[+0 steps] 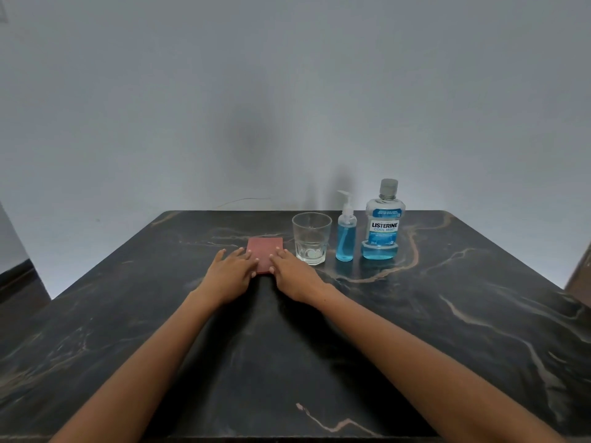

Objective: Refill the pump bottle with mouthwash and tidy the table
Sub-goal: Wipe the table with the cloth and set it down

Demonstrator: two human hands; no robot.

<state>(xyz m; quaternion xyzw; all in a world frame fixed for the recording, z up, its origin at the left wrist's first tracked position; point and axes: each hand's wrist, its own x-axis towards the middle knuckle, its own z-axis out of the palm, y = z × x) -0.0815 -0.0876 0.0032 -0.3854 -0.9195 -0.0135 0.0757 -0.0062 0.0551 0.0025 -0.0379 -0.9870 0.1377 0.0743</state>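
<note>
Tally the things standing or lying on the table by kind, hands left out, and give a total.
Bottles: 2, the pump bottle and the mouthwash bottle
Glasses: 1, the clear glass
Cloths: 1, the red cloth
Total: 4

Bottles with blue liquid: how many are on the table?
2: the pump bottle beside the glass, and the mouthwash bottle at the right end. None looks hidden.
</note>
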